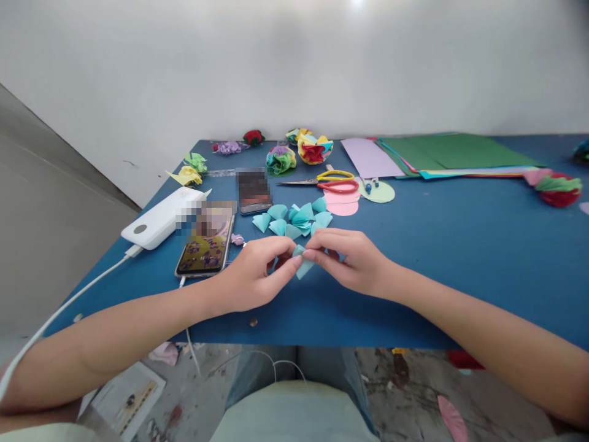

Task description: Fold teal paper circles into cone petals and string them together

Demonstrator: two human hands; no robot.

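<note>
We see a plain, pale grey-white wall (285, 73) filling the upper part of the view, with a bright glow (357, 3) at its top edge, right of the middle, and softer shading towards the corners. On the left, a darker grey panel (55, 178) meets it along a slanting line, and we notice a short thin mark (130, 164) on the paler side. Before us, a broad blue surface (460, 245) reaches back to the wall. Below its front edge, we find a grey, stained floor (202, 393), with a pink scrap (452, 418) lying at lower right.
</note>
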